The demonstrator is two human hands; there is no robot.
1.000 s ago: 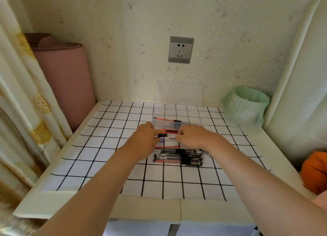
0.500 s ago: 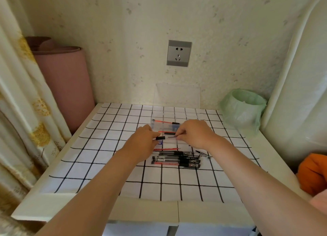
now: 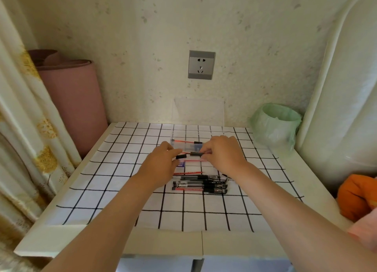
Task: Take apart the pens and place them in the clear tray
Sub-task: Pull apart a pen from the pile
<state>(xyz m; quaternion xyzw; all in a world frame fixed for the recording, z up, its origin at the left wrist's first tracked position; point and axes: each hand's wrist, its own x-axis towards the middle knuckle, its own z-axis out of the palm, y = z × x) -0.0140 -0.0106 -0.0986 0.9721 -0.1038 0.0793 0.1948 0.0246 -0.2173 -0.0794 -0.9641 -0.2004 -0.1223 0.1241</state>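
My left hand (image 3: pixel 161 165) pinches a pen barrel with a black end (image 3: pixel 181 157) above the table. My right hand (image 3: pixel 222 153) pinches a black pen piece with a red refill (image 3: pixel 196 154), just apart from the left piece. Behind and under the hands lies the clear tray (image 3: pixel 184 144), holding a red refill with a black tip (image 3: pixel 186 141) and other small parts. A loose red refill (image 3: pixel 188 173) lies in front of the tray. Several whole black pens (image 3: pixel 201 184) lie side by side nearer to me.
The table wears a white cloth with a black grid (image 3: pixel 122 190). A clear lid (image 3: pixel 199 112) leans on the back wall. A green-bagged bin (image 3: pixel 275 124) stands back right, a pink roll (image 3: pixel 75 102) back left, an orange object (image 3: pixel 357 196) at right.
Both hands rose slightly and the two pen pieces between them have come apart, with a small gap now showing between the left piece and the right piece.
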